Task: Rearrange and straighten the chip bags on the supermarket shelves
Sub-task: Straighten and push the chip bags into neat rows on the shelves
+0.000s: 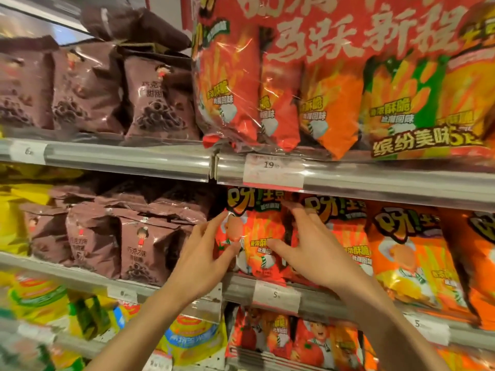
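A red chip bag [257, 231] stands upright at the left end of the orange-red row on the middle shelf. My left hand [206, 253] rests against its left edge, fingers spread. My right hand [313, 247] lies flat on its right side, thumb on the bag's front, fingers reaching up between it and the neighbouring orange bag [345, 226]. Neither hand closes around the bag. More orange bags [409, 253] stand to the right.
Brown chocolate snack bags [139, 247] fill the middle shelf to the left. Above, large red and orange multipacks [294, 103] and brown bags [158, 100] sit behind a shelf rail [128, 159] with price tags. Yellow and red bags [192, 341] line the shelf below.
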{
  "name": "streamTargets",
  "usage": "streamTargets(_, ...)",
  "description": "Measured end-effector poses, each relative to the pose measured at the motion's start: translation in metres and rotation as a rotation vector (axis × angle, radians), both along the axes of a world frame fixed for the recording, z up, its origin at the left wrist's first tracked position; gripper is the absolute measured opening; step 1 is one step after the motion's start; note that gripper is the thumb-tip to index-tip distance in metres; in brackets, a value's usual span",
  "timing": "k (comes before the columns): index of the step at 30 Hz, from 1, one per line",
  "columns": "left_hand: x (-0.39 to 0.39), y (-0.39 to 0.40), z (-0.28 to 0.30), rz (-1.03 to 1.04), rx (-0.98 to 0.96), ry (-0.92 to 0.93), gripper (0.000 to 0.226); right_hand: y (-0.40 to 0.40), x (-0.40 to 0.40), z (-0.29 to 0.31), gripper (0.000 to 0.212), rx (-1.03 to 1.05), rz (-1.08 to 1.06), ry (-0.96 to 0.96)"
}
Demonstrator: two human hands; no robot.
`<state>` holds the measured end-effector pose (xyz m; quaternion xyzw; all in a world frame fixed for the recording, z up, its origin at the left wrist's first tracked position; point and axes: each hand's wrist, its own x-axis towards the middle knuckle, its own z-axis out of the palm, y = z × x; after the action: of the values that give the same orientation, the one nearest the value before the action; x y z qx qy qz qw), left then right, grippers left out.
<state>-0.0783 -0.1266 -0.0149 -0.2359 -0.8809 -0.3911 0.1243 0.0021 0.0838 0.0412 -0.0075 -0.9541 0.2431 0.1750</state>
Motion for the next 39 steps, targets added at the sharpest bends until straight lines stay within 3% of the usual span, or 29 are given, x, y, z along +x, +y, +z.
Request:
streamTargets(2,-0.005,0.001,0.004,-0.004,-0.056,0.004,0.064,0.000,-0.016,0.006,0.072,0.017,-0.015,-0.063)
streamTargets(5,-0.008,0.002,0.002,-0.006,-0.116,0.023,0.067,-0.004,-0.033,0.007,0.046,0.047,-0.047,-0.119)
streamTargets(7,-0.008,0.001,-0.002,-0.020,-0.126,0.029,0.066,-0.008,-0.040,0.007,0.043,0.038,-0.046,-0.163)
streamTargets(13,-0.025,0.004,-0.011,-0.138,-0.096,0.019,0.068,-0.009,-0.054,0.008,0.081,0.046,-0.060,-0.183)
streamTargets(20,-0.036,0.006,-0.012,-0.230,0.021,0.061,0.072,-0.009,-0.052,-0.003,0.083,-0.100,-0.074,-0.014)
streamTargets(23,-0.037,0.008,-0.011,-0.238,-0.003,0.084,0.072,-0.011,-0.051,-0.003,0.095,-0.104,-0.078,-0.011)
streamTargets(27,-0.030,-0.005,-0.011,-0.165,-0.186,0.115,0.072,-0.015,-0.046,-0.009,0.100,0.029,-0.136,-0.019)
streamTargets(30,-0.030,-0.015,-0.007,-0.083,-0.297,0.376,0.066,-0.019,-0.032,-0.013,0.094,0.179,-0.152,-0.007)
streamTargets(34,-0.054,-0.016,0.003,-0.169,-0.491,0.694,0.058,-0.023,-0.021,-0.015,0.083,0.481,-0.156,-0.061)
streamTargets(39,-0.074,-0.014,0.006,-0.187,-0.598,0.669,0.066,-0.018,-0.028,-0.022,0.083,0.641,-0.136,-0.093)
